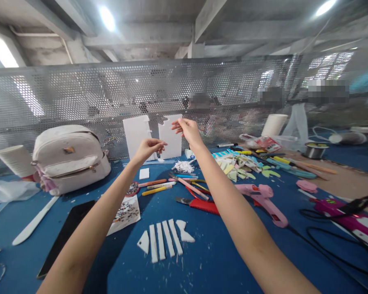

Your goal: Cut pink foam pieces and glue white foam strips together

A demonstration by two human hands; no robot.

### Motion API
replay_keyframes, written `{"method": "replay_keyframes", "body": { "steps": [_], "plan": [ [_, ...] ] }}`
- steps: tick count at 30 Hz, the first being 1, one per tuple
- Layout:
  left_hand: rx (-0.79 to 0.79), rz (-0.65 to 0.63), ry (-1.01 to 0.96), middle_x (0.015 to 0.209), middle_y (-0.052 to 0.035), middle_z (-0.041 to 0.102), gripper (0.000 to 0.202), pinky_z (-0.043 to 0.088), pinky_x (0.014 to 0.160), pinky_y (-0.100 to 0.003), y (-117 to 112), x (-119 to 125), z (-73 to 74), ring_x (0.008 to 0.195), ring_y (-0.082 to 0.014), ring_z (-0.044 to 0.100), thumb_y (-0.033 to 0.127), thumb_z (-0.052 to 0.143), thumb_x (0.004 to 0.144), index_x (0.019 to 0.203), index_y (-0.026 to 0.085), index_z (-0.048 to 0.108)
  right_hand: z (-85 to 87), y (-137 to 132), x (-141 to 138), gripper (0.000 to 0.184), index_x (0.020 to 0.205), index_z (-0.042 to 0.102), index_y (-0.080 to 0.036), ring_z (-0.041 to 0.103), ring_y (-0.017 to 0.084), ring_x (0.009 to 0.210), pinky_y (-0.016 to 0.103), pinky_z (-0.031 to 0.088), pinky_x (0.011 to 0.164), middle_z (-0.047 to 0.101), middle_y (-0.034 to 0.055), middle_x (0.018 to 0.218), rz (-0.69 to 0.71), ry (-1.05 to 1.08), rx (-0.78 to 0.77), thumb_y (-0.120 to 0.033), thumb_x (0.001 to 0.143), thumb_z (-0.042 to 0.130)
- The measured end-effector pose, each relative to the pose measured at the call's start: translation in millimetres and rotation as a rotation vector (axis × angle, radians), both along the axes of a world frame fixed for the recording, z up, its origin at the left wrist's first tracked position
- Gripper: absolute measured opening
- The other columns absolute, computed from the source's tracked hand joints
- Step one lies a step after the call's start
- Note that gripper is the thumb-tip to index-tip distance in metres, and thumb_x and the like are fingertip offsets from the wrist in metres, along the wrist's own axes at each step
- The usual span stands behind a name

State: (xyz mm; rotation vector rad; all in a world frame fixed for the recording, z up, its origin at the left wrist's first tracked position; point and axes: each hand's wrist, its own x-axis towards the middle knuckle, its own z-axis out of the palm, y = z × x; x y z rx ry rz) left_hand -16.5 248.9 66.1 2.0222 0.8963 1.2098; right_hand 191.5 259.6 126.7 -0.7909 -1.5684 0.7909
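Note:
Both my hands are raised over the far part of the blue table. My left hand (149,150) has its thumb and fingertips drawn together; anything between them is too small to make out. Higher and to the right, my right hand (188,131) has its fingers partly stretched and apart, in front of a notched white foam board (168,143). Whether it touches the board I cannot tell. Another white foam board (136,136) stands behind my left hand. Nearer me lie several white foam strips (161,241) between a pointed head-shaped piece (144,242) and a tail-shaped piece (185,231).
A white backpack (70,159) stands left, beside stacked paper cups (15,161). A red-handled cutter (204,206), markers (157,190), a pink glue gun (263,200) and coloured scraps (239,165) lie right of centre. Black cables (331,245) trail at right. A perforated metal screen (110,94) closes the back.

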Motion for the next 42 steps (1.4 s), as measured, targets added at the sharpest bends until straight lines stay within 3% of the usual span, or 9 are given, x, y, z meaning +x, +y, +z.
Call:
{"method": "replay_keyframes", "body": {
  "steps": [15, 18, 22, 25, 29, 33, 36, 42],
  "plan": [
    [-0.015, -0.003, -0.015, 0.117, -0.0080, 0.067, 0.030, 0.060, 0.082, -0.040, -0.1, -0.2, -1.9, 0.096, -0.0210, 0.069, 0.036, 0.064, 0.099, 0.121, 0.015, 0.063, 1.3, -6.8, -10.2, 0.027, 0.118, 0.064, -0.014, 0.069, 0.019, 0.091, 0.037, 0.060, 0.079, 0.068, 0.0075, 0.112, 0.153, -0.232, 0.109, -0.035, 0.102, 0.061],
    [-0.026, 0.007, -0.020, 0.117, -0.0081, 0.067, 0.030, 0.060, 0.082, -0.040, 0.0, 0.0, -1.6, 0.096, -0.0211, 0.068, 0.036, 0.064, 0.099, 0.121, 0.016, 0.063, 2.0, -4.5, -11.9, 0.024, 0.114, 0.065, -0.014, 0.068, 0.018, 0.086, 0.035, 0.060, 0.076, 0.069, 0.0062, 0.106, 0.090, -0.207, 0.181, -0.035, 0.102, 0.061],
    [-0.048, 0.025, -0.036, 0.117, -0.0081, 0.067, 0.030, 0.060, 0.082, -0.040, -1.6, -0.2, -1.2, 0.096, -0.0210, 0.069, 0.036, 0.064, 0.099, 0.121, 0.015, 0.063, 10.0, -6.6, -11.1, 0.012, 0.108, 0.063, -0.018, 0.065, 0.018, 0.096, 0.032, 0.053, 0.086, 0.067, 0.0050, 0.105, -0.083, -0.103, 0.331, -0.023, 0.097, 0.063],
    [-0.067, 0.039, -0.054, 0.115, -0.0077, 0.067, 0.029, 0.060, 0.080, -0.039, -4.8, -0.3, -1.0, 0.094, -0.0204, 0.069, 0.036, 0.064, 0.099, 0.120, 0.015, 0.063, 19.5, -14.4, -6.9, 0.006, 0.099, 0.062, -0.020, 0.063, 0.017, 0.095, 0.029, 0.049, 0.088, 0.067, 0.0036, 0.100, -0.110, -0.104, 0.416, -0.024, 0.095, 0.063],
    [-0.089, 0.057, -0.089, 0.115, -0.0077, 0.067, 0.029, 0.060, 0.080, -0.039, -10.4, 0.1, -0.3, 0.094, -0.0203, 0.069, 0.036, 0.064, 0.099, 0.120, 0.015, 0.063, 26.6, -24.0, -1.2, 0.019, 0.088, 0.063, -0.020, 0.062, 0.017, 0.086, 0.030, 0.048, 0.083, 0.069, 0.0033, 0.092, -0.059, -0.216, 0.459, -0.034, 0.099, 0.058],
    [-0.109, 0.069, -0.124, 0.117, -0.0083, 0.067, 0.031, 0.059, 0.082, -0.040, -15.7, 0.3, 0.1, 0.096, -0.0212, 0.069, 0.037, 0.064, 0.099, 0.121, 0.015, 0.063, 26.5, -29.7, 0.1, 0.004, 0.088, 0.069, -0.019, 0.062, 0.018, 0.088, 0.029, 0.047, 0.077, 0.070, 0.0034, 0.097, 0.003, -0.390, 0.498, -0.022, 0.089, 0.072],
    [-0.120, 0.079, -0.153, 0.117, -0.0084, 0.067, 0.031, 0.059, 0.083, -0.041, -18.8, 0.0, -0.6, 0.097, -0.0214, 0.068, 0.038, 0.063, 0.100, 0.121, 0.015, 0.063, 25.0, -34.3, -1.1, 0.008, 0.085, 0.076, -0.022, 0.060, 0.021, 0.099, 0.029, 0.046, 0.077, 0.067, 0.0027, 0.104, 0.031, -0.537, 0.558, -0.015, 0.082, 0.078],
    [-0.133, 0.085, -0.202, 0.117, -0.0084, 0.067, 0.031, 0.059, 0.083, -0.041, -18.1, -2.0, -0.9, 0.097, -0.0214, 0.068, 0.038, 0.063, 0.100, 0.121, 0.015, 0.063, 17.8, -38.6, -5.3, 0.012, 0.073, 0.080, -0.024, 0.054, 0.025, 0.101, 0.036, 0.044, 0.082, 0.063, 0.0041, 0.096, -0.086, -0.760, 0.633, -0.015, 0.075, 0.087]
  ]
}}
